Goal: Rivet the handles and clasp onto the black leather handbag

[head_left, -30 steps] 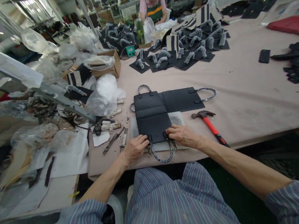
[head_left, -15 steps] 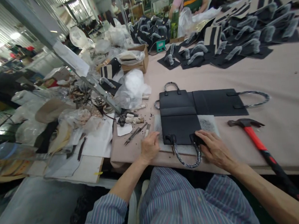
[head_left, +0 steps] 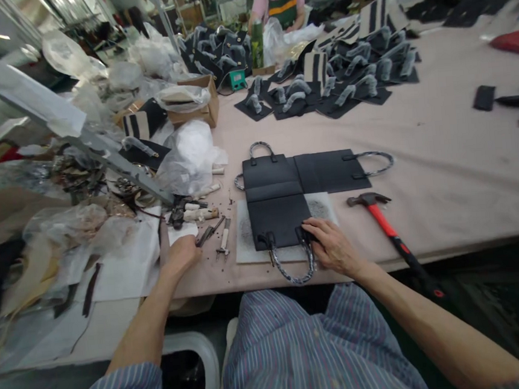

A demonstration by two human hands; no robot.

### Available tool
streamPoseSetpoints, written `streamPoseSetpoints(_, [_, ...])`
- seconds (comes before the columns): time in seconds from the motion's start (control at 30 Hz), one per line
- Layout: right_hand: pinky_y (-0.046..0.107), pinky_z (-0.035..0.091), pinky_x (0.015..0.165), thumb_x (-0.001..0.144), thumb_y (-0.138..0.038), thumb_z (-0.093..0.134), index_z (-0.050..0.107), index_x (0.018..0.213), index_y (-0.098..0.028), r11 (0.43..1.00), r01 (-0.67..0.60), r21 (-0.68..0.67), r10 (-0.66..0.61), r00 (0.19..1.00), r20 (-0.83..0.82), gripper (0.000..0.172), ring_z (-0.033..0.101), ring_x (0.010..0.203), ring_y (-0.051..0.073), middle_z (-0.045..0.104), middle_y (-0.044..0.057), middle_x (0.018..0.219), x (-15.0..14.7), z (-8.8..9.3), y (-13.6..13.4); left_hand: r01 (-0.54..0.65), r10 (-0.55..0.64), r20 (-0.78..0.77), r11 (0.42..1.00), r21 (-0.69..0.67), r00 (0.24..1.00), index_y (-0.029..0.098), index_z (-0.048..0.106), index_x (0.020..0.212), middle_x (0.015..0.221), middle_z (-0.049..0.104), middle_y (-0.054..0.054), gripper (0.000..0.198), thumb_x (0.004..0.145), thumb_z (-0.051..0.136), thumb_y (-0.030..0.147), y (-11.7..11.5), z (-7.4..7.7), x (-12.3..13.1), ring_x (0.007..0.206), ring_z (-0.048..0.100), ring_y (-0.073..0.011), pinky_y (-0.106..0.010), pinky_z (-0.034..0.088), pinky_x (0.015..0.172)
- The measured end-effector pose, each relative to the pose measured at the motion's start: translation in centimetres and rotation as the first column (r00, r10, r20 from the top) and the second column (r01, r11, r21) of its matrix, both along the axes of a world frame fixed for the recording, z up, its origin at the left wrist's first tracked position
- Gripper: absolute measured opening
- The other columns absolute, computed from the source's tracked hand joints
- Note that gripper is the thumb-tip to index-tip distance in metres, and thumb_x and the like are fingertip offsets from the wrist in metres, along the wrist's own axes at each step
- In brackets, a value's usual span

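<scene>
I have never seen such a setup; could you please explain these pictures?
There is no machine: a person works barehanded, and the view comes from a camera worn on the head, looking forward and down. On the cloth-covered table lie flat black bag panels with film-wrapped handles, partly over a pale board. The right hand touches the panels' near corner, beside a handle. The left hand is at a slim metal tool; its grip is unclear. A claw hammer lies to the right, and more black pieces are piled farther back.

bag workshop, piled bag panels (head_left: 315, 71) with wrapped handles (head_left: 295, 99), claw hammer (head_left: 398, 244) on a cloth-covered table (head_left: 457, 165), co-worker (head_left: 283, 12) beyond
</scene>
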State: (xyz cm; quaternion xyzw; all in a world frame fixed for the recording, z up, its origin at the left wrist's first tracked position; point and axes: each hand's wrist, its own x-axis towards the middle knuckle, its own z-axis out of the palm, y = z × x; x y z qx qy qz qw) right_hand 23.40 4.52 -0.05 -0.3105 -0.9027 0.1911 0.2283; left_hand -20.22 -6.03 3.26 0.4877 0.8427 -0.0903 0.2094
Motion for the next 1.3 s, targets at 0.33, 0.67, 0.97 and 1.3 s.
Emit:
streamPoseSetpoints(0.33, [0.055,0.046,0.109,0.087,-0.009,0.050,0.054,0.133,-0.016,1.000,0.025,0.002,-0.025,1.000,-0.017,0.047,0.051,0.127,0.030,0.057,0.015,0.137,-0.2,0.7,-0.1,-0.675,0.086,0.910,0.699,0.235,0.405,0.014,0.063,0.086,0.077,0.072,-0.003,0.047,0.056,0.086,0.043,0.8,1.2,5.7,0.068,0.067,-0.0165,-0.030,0.058,0.066])
streamPoseSetpoints(0.67, [0.054,0.045,0.109,0.087,-0.010,0.052,0.054,0.133,-0.017,0.999,0.029,-0.016,-0.029,0.999,-0.022,0.047,0.051,0.127,0.030,0.058,0.014,0.137,-0.2,0.7,0.1,-0.521,-0.306,0.857,0.692,0.500,0.415,0.018,0.066,0.097,0.096,0.074,-0.006,0.018,0.084,0.070,0.030,5.7,-2.1,17.2,0.091,0.073,-0.0182,-0.034,0.059,0.088])
streamPoseSetpoints(0.97, [0.052,0.044,0.110,0.087,-0.012,0.054,0.055,0.132,-0.016,0.997,0.046,-0.058,-0.047,0.999,-0.015,0.046,0.051,0.127,0.029,0.058,0.014,0.137,0.0,0.8,0.2,-0.475,-0.313,0.834,0.707,0.524,0.454,0.019,0.065,0.099,0.099,0.076,-0.006,0.016,0.089,0.068,0.032,5.1,-2.6,17.6,0.095,0.073,-0.0193,-0.037,0.058,0.093])
streamPoseSetpoints(1.3, [0.052,0.044,0.111,0.087,-0.014,0.056,0.057,0.133,-0.018,0.995,0.058,-0.080,-0.059,0.998,-0.015,0.046,0.052,0.128,0.030,0.059,0.013,0.138,0.1,0.6,0.3,-0.433,-0.304,0.798,0.712,0.553,0.520,0.019,0.065,0.100,0.102,0.077,-0.006,0.015,0.091,0.066,0.032,4.6,-2.9,17.9,0.095,0.074,-0.0197,-0.036,0.059,0.091])
